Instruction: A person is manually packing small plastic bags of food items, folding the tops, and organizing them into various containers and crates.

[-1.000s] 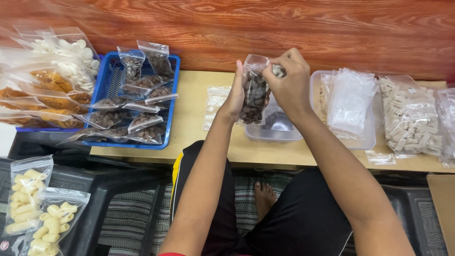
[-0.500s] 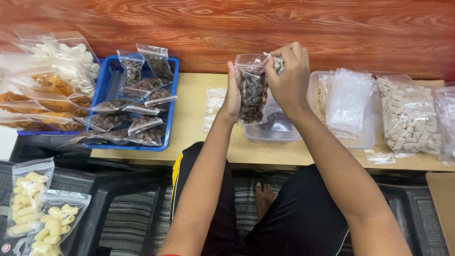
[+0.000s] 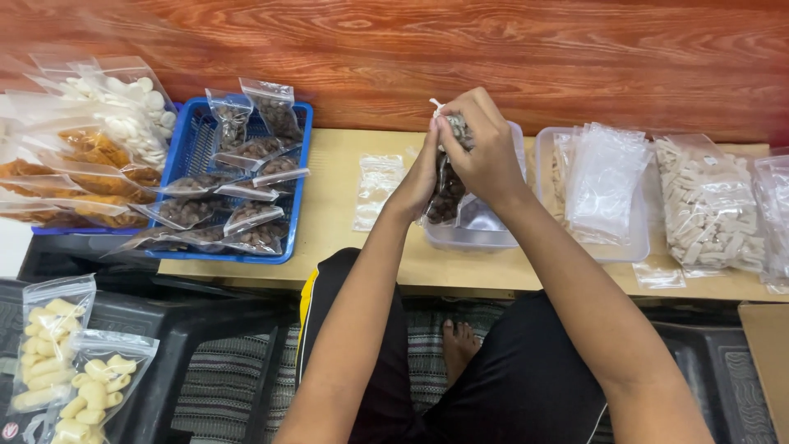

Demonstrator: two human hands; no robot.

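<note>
Seen from the head camera, both hands are raised over the middle of the desk [image 3: 353,271], closed on a small clear bag of dark brown pieces [image 3: 448,185]. The left hand [image 3: 421,177] holds the bag's side and upper part with its grip shut around the plastic, while the right hand [image 3: 485,148] is curled over the bag's mouth, fingers pinched tight on the top edge. The bag hangs upright between them, just above a clear plastic tub [image 3: 472,234] that stands on the desk directly below. The step in hand looks like the closing of the filled bag's top; judging from the pinch, the next move calls for pressing along the whole top strip evenly so no gap is left, keeping the bag upright so nothing spills. To the left, a blue basket [image 3: 193,144] holds many similar bags of dark pieces, lying in a loose pile. A flat empty clear bag [image 3: 376,189] lies on the desk between the basket and the tub. To the right sits a second clear tray [image 3: 612,247] with a stack of empty bags [image 3: 604,177] in it, and beside that a bag of pale stick-shaped snacks [image 3: 707,210]. Bags of white and orange crackers [image 3: 99,140] lie at far left, and two bags of yellow puffs [image 3: 70,366] lie lower left, off the desk.
</note>
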